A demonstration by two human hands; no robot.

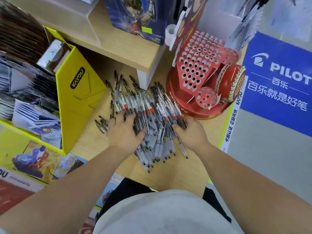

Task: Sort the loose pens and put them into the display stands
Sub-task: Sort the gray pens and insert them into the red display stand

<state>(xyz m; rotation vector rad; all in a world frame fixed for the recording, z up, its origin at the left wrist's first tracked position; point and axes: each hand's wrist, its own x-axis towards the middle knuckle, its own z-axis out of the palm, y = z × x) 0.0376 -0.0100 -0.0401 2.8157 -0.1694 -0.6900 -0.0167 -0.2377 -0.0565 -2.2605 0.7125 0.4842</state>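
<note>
A big heap of loose clear-barrelled pens (148, 108) with black ends and some orange labels lies on the wooden counter (168, 173). My left hand (124, 130) rests on the heap's left side with fingers spread over the pens. At the right side of the heap my right hand (191, 130) has its fingers curled in among several pens. A red drum-shaped display stand (202, 73) with many round holes sits just beyond my right hand; its holes look empty.
A yellow cardboard display box (76, 92) holding card packs stands to the left. A raised wooden shelf (128, 48) with boxed goods hangs over the back of the heap. A blue PILOT sign (278, 81) is on the right. A few stray pens (101, 124) lie left of my left hand.
</note>
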